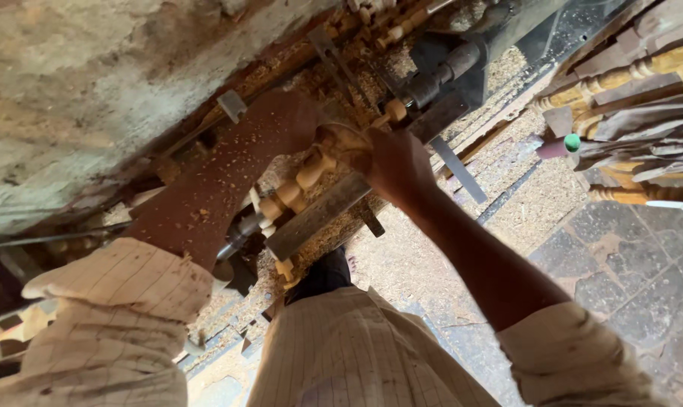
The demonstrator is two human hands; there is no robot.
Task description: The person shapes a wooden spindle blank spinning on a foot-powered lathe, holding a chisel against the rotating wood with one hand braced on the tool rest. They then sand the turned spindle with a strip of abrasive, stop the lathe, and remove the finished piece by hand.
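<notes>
A pale turned wooden spindle (300, 177) with beads and grooves lies diagonally in a lathe, from lower left to upper right. My right hand (396, 164) is closed on a tan strip (343, 143) that curves over the spindle. My left hand (292, 119), its forearm dusted with wood chips, reaches over the spindle to the strip's other end. Its fingers are hidden from me. A flat metal tool rest (322, 212) runs alongside the spindle just below both hands.
The dark lathe tailstock (447, 71) stands at the upper right. Sawdust (522, 203) covers the lathe bed and floor. Several finished turned spindles (627, 75) are stacked at the right. A rough wall (70, 90) fills the upper left, and stone floor tiles (635, 271) lie at the lower right.
</notes>
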